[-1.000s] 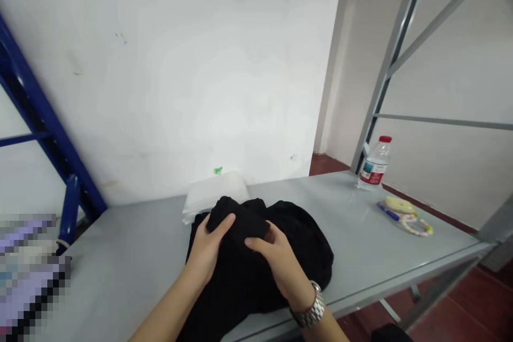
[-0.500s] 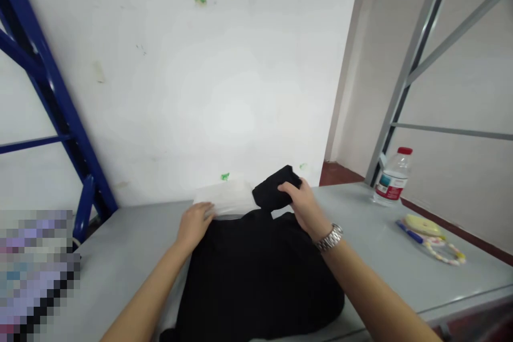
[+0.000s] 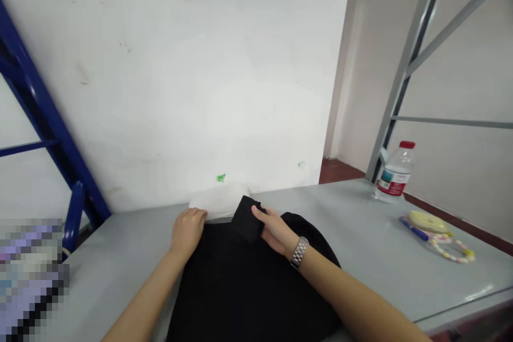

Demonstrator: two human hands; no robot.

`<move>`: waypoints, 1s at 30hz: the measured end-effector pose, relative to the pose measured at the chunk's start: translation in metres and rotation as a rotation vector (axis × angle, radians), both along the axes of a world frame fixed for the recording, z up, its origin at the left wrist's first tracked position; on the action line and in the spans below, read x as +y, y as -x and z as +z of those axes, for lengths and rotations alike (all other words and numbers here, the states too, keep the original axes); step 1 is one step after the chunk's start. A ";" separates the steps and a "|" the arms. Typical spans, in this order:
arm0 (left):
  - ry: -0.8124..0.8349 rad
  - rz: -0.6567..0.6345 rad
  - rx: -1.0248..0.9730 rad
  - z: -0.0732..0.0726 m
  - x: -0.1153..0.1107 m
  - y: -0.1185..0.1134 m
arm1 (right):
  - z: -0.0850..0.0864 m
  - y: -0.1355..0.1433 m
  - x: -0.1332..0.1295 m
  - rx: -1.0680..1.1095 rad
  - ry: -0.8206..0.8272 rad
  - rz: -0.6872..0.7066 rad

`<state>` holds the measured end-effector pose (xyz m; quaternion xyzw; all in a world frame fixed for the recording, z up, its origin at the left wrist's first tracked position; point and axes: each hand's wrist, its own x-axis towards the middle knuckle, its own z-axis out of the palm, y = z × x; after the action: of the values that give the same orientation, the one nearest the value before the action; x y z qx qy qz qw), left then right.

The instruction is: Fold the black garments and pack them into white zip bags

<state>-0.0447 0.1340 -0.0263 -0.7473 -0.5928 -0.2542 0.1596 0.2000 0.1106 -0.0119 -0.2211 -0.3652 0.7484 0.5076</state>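
Note:
A black cloth garment [image 3: 248,288] lies spread on the grey table in front of me. Beyond its far edge shows a whitish, slightly see-through sheet [image 3: 218,201], partly covered by the cloth. My left hand [image 3: 188,232] is closed at the sheet's near left corner, beside the garment's far left edge; its fingertips are curled over and partly hidden. In my right hand [image 3: 274,227] is a folded black piece of cloth [image 3: 246,219], pinched between thumb and fingers just above the garment. Whether this piece belongs to the garment I cannot tell. A metal watch sits on my right wrist.
On the right of the grey table [image 3: 360,256] stands a red-capped water bottle [image 3: 395,173]. Near it lie a yellow object [image 3: 428,222], a blue pen [image 3: 414,230] and a beaded bracelet [image 3: 452,256]. A white wall borders the back; a blue metal frame [image 3: 52,112] rises at left.
My right hand has brought the folded black cloth left and down, nearer my left hand. The left fingers have curled in at the sheet's corner. The camera view has shifted slightly.

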 end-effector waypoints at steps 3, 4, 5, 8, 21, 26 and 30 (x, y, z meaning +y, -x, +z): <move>-0.071 -0.013 0.046 0.005 -0.005 -0.007 | -0.003 0.004 -0.002 0.028 -0.071 0.037; -0.092 -0.017 0.053 0.007 -0.007 -0.011 | -0.005 0.006 -0.003 0.024 -0.074 0.049; -0.111 -0.022 0.057 0.009 -0.010 -0.015 | -0.007 0.007 -0.003 0.015 -0.064 0.056; -0.145 -0.051 0.057 0.016 -0.023 -0.029 | -0.009 0.011 -0.005 0.002 -0.035 0.067; 0.049 -0.352 -0.297 0.016 -0.071 -0.079 | -0.004 0.015 -0.008 -0.140 0.004 -0.172; 0.084 -0.276 -0.372 0.014 -0.073 -0.082 | 0.011 0.010 -0.019 -0.028 -0.054 0.013; 0.053 -0.382 -0.277 0.016 -0.086 -0.092 | 0.008 0.015 -0.020 0.021 -0.042 -0.086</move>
<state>0.0472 0.0477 -0.0107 -0.8078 -0.4635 -0.3642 0.0060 0.1854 0.0911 -0.0042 -0.2180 -0.3658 0.7202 0.5477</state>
